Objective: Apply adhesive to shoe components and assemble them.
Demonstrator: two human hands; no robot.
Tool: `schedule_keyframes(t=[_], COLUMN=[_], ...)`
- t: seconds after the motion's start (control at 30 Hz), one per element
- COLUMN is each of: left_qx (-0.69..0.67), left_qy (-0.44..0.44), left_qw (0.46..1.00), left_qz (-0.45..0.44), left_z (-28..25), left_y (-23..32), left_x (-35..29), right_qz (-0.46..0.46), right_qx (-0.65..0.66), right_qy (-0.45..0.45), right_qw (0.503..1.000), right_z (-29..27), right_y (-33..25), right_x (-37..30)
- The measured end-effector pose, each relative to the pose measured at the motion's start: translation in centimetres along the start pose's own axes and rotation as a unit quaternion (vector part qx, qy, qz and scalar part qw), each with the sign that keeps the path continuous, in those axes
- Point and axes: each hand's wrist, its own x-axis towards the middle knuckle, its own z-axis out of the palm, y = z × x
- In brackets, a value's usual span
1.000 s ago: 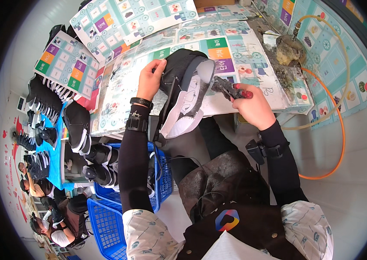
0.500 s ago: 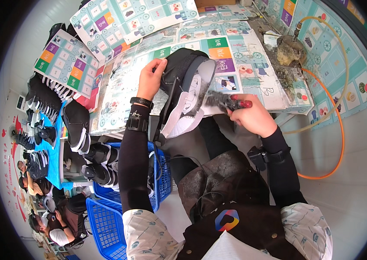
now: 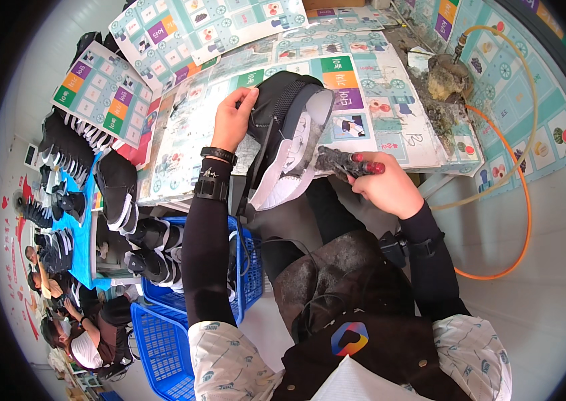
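Note:
In my left hand [image 3: 235,120] is a black high-top shoe [image 3: 273,93], its fingers closed on the black upper. The shoe lies tilted at the table's near edge, with its white and grey sole [image 3: 291,150] turned to the right and part of it jutting past the edge. My right hand [image 3: 384,186] is wrapped round a dark, dust-coated hand tool [image 3: 340,162] with red parts; its exact kind is hard to make out. The tool's tip is right beside the sole's edge, and I cannot tell whether it touches.
Printed sheets cover the worktable [image 3: 390,127]. An orange hose [image 3: 529,220] loops at the right, below a dusty lump [image 3: 446,79]. Blue baskets [image 3: 162,347] with black shoes [image 3: 152,264] stand at my left. More shoes line a blue-covered bench [image 3: 85,247]; people sit beyond.
My right hand has shifted slightly, and the tool has turned and now looks sharper. The shoe stays almost in place. A person at the far left has changed posture.

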Motion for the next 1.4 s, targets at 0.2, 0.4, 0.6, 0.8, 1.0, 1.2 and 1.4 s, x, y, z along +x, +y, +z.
schedule_keyframes(t=[0.2,0.4,0.6,0.8,1.0,1.2,1.4], left_qx=[-0.011,0.028,0.347,0.377,0.602,0.652,0.572], left_qy=[0.003,0.006,-0.074,-0.182,0.269,0.065,0.002], left_qw=[1.0,0.999,0.841,0.865,0.742,0.753,0.76], left_qz=[0.007,0.029,0.409,0.276,0.119,0.06,0.309], left_z=[0.0,0.2,-0.7,3.4,7.2,-1.1,-2.3], left_y=[-0.9,3.8,13.7,12.6,6.8,12.4,18.7], left_x=[0.3,0.1,2.4,1.4,0.7,0.0,3.1], right_qz=[-0.028,-0.036,-0.076,-0.078,-0.061,-0.126,-0.155], right_qx=[0.047,0.127,0.185,0.191,0.217,0.192,0.15], right_qy=[-0.035,0.052,0.163,0.203,0.195,0.191,0.155], right_qw=[0.998,0.99,0.966,0.957,0.955,0.954,0.964], right_z=[0.5,-0.7,-4.1,-5.8,-6.5,-7.7,-8.0], right_y=[0.1,0.0,0.9,2.2,2.5,1.8,1.0], right_x=[-0.1,-0.1,-1.6,-2.5,-3.0,-4.4,-4.5])
